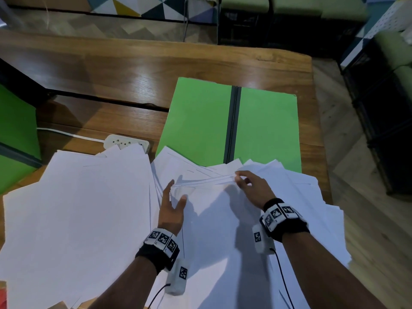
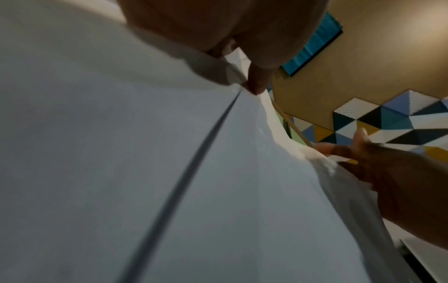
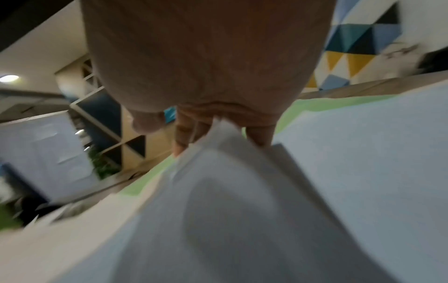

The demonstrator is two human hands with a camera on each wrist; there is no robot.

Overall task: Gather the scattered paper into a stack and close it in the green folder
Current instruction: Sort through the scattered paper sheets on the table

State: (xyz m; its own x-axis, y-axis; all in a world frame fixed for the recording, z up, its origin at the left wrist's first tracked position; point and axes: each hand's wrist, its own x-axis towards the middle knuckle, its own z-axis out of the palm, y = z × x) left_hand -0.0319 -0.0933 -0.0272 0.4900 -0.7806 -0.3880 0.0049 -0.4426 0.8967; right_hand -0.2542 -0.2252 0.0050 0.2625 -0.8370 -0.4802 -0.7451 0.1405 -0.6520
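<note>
We see loose white paper sheets, plain and unprinted, tinted faintly blue-grey in the shadows. The flat open card folder is bright green, with a dark grey spine strip down its middle. The wooden table top is warm brown with darker grain lines. A plastic power strip and its cable are white. We see black wrist bands carrying white blocks printed with black square marker patterns. The far wall panel shows triangles in teal, yellow, white, black and pale blue. The seat cushions are pale green.
</note>
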